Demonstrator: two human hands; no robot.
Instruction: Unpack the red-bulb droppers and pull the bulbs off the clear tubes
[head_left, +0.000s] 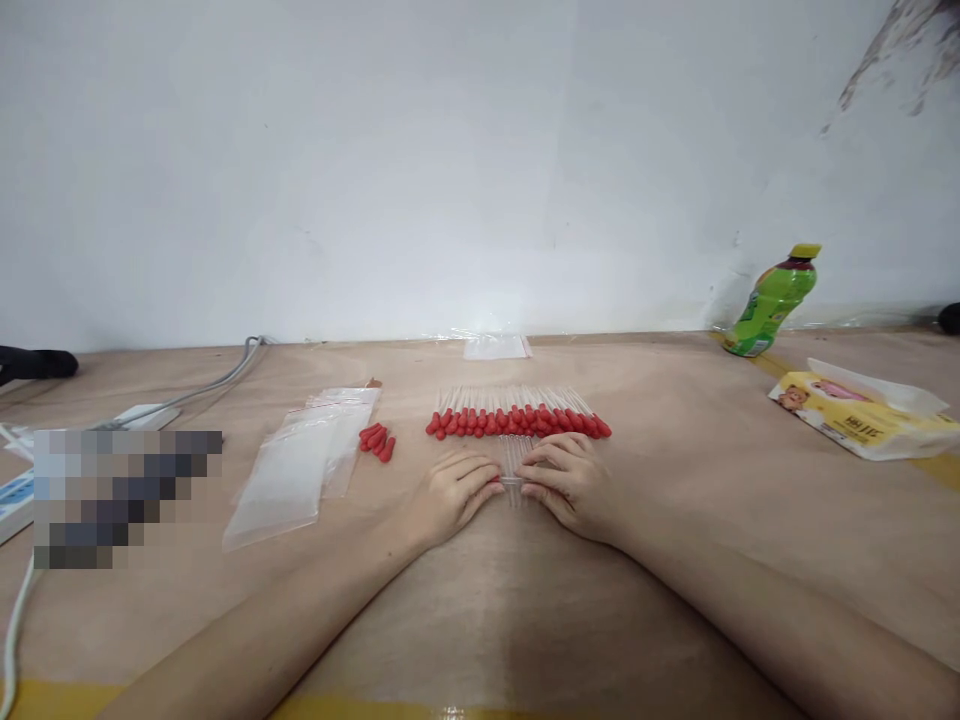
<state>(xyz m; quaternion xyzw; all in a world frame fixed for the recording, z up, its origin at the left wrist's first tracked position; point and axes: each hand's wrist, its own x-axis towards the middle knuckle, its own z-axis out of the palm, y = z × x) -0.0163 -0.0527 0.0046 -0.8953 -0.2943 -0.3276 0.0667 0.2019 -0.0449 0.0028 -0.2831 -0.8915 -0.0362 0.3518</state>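
A row of several clear glass droppers with red rubber bulbs [517, 421] lies on the wooden table [675, 480]. Just in front of it, both my hands rest on the table with fingertips meeting over a small bunch of clear glass tubes [513, 462]. My left hand [450, 492] has its fingers curled and pinches the tubes from the left. My right hand [568, 482] pinches them from the right. A few loose red bulbs [377, 440] lie to the left of the row.
Clear plastic bags [300, 465] lie left of the bulbs, another bag [496, 346] by the wall. A power strip and grey cable [217, 382] run along the left. A green bottle [772, 300] and a tissue pack [862, 410] sit at the right.
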